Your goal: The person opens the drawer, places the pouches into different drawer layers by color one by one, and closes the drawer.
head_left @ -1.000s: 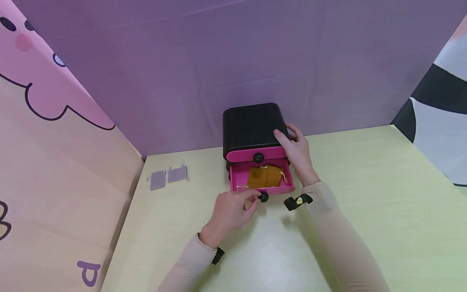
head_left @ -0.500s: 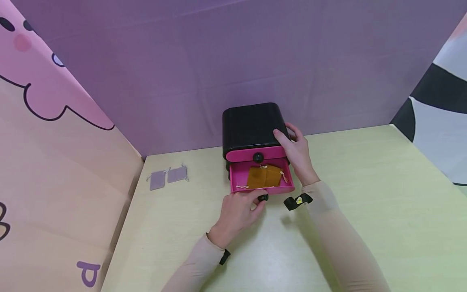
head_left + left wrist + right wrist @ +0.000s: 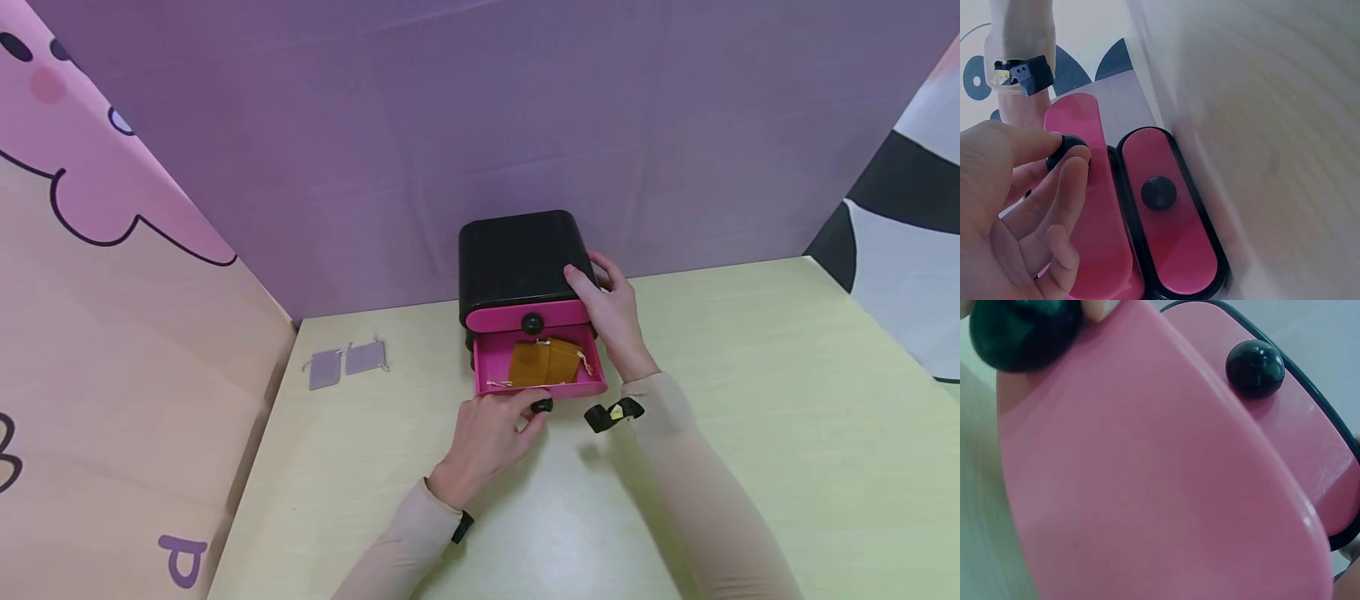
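A small black chest of drawers [image 3: 517, 258] with pink drawer fronts stands against the back wall. Its upper drawer [image 3: 495, 317] is closed, while the pink drawer [image 3: 489, 354] below it is pulled out. Inside that drawer lie brown drawstring pouches [image 3: 528, 365] with pale cords. My left hand [image 3: 487, 437] pinches the black knob [image 3: 542, 406] of the open drawer between thumb and fingers. My right hand [image 3: 611, 312] grips the chest's right side, thumb on the top edge. In the left wrist view, another closed drawer [image 3: 1179, 250] sits between the open one and the table.
Two grey drawstring pouches [image 3: 345, 363] lie flat on the light wooden table [image 3: 360, 442], left of the chest. A purple cloth wall [image 3: 375, 167] rises behind the chest. At the left is a printed panel [image 3: 112, 350].
My left hand has shifted slightly right and its fingers have closed further round the knob. The open drawer, the pouches and my right hand look unmoved.
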`<action>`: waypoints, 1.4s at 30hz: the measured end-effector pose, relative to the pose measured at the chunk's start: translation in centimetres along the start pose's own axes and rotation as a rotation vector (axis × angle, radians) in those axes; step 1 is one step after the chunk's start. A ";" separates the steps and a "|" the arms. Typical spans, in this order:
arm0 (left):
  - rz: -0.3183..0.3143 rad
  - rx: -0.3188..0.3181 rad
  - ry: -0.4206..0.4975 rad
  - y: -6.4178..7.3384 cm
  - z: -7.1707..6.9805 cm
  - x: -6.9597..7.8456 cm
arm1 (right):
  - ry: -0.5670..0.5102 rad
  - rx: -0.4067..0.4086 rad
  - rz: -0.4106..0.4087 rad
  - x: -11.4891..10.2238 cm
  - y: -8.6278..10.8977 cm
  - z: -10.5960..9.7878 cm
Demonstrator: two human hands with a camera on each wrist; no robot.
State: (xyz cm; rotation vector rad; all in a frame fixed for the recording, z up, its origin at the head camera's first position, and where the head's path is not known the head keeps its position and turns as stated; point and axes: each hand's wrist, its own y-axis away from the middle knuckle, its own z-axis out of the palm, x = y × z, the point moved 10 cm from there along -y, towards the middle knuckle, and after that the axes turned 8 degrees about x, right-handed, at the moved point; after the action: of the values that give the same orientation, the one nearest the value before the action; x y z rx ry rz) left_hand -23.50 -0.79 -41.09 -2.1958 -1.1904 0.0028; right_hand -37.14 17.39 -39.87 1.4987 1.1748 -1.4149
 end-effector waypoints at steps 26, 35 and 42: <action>-0.010 0.034 -0.030 -0.3 -0.3 -0.3 | 0.003 -0.016 0.003 0.2 0.0 0.1; -0.012 0.044 -0.034 -0.5 -0.2 -0.4 | 0.001 -0.013 -0.006 0.1 0.1 0.1; -0.020 0.042 -0.031 -0.7 -0.2 -0.5 | -0.005 -0.004 -0.011 -0.1 0.2 0.0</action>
State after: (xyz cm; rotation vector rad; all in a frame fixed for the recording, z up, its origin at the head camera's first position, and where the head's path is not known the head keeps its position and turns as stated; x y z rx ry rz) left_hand -24.24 -1.00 -40.71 -2.1545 -1.2187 0.0526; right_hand -36.91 17.32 -39.76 1.4873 1.1833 -1.4222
